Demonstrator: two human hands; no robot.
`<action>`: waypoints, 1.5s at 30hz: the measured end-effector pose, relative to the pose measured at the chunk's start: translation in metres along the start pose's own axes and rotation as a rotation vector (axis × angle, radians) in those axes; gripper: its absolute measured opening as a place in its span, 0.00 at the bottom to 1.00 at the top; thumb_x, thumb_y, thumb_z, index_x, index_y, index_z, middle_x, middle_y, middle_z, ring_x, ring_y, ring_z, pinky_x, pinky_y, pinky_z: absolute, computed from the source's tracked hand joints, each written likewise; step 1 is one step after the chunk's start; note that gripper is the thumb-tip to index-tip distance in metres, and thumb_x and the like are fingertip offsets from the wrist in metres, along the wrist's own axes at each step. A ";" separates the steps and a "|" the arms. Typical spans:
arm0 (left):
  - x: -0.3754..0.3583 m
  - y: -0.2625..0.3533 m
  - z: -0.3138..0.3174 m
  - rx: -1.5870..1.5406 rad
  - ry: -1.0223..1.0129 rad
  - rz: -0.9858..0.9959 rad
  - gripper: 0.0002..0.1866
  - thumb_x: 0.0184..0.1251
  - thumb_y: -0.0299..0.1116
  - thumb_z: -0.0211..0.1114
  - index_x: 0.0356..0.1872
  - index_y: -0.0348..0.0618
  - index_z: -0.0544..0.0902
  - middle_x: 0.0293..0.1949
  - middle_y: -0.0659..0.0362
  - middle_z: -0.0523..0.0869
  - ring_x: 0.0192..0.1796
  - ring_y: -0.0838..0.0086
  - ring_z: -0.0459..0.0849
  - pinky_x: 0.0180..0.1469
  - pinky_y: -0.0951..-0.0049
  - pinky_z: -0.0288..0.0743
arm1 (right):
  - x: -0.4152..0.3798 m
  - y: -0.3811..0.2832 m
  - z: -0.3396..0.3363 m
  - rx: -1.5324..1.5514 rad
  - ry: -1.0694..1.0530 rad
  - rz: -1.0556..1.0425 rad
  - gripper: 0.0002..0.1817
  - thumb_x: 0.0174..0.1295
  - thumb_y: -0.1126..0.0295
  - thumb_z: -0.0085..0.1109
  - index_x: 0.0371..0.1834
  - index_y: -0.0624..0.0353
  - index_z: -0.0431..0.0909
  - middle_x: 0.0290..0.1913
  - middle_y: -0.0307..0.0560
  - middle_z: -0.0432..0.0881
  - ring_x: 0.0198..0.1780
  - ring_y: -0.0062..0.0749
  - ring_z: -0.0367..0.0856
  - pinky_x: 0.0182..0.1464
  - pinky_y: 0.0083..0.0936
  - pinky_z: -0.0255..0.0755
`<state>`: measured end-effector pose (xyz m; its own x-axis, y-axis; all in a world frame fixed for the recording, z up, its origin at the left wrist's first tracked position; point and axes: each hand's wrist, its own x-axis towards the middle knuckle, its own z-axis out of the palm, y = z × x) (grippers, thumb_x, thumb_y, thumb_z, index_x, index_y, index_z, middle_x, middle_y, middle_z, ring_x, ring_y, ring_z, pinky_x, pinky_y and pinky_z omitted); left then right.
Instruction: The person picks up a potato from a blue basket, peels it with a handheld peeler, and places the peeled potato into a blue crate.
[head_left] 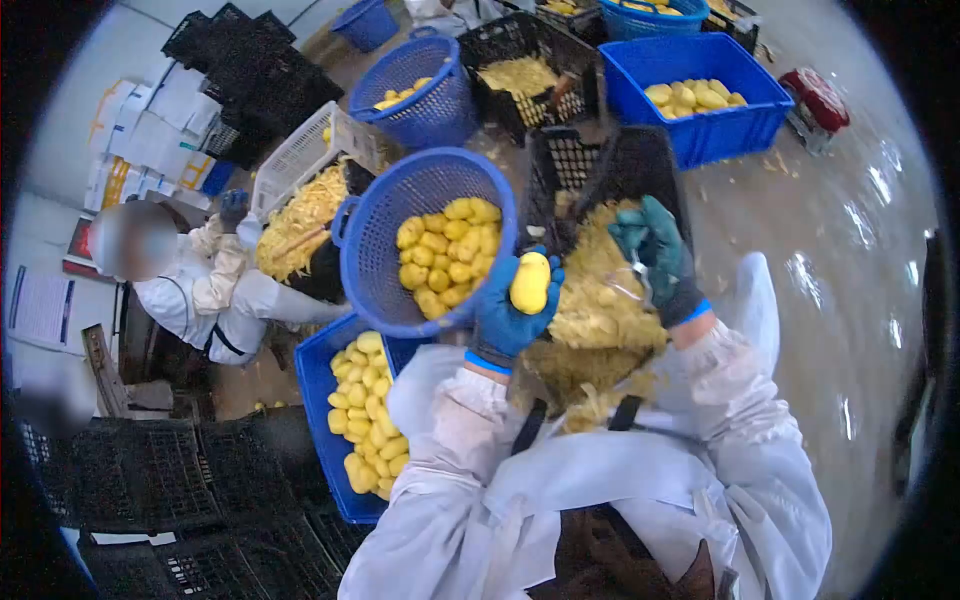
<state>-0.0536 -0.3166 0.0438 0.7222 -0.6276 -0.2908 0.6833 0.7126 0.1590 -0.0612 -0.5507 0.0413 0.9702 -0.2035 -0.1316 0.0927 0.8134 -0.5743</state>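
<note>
My left hand (503, 322), in a blue glove, is wrapped around a peeled yellow potato (530, 284) and holds it over the edge of the peelings. A teal glove covers my right hand (660, 252), which is closed around a peeler (638, 276); its shiny metal end points down, and the handle is mostly hidden by the fingers. A gap separates the peeler from the potato. Below both hands, a heap of potato peelings (597, 310) fills a black crate (655, 160). Left of my left hand stands a blue round basket (358, 275) with several potatoes inside.
A blue bin (318, 420) of peeled potatoes stands by my left leg. Another person (215, 290) in white sits at the left beside a peel-filled crate (310, 215). More baskets, a blue tub (720, 140) and a red-topped scale (815, 105) stand ahead. Black crates (170, 480) lie lower left.
</note>
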 end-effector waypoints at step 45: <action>-0.069 -0.085 0.002 0.974 0.011 0.257 0.32 0.60 0.29 0.59 0.66 0.38 0.59 0.53 0.51 0.74 0.54 0.67 0.75 0.56 0.68 0.71 | -0.052 0.012 0.022 -0.384 -0.077 -0.051 0.16 0.66 0.59 0.52 0.35 0.64 0.77 0.32 0.49 0.83 0.28 0.31 0.80 0.35 0.27 0.75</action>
<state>-0.1611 -0.3346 0.0521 0.8624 -0.4845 -0.1465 0.3000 0.2562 0.9189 -0.1058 -0.5187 0.0590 0.9819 -0.1849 -0.0419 0.0652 0.5369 -0.8411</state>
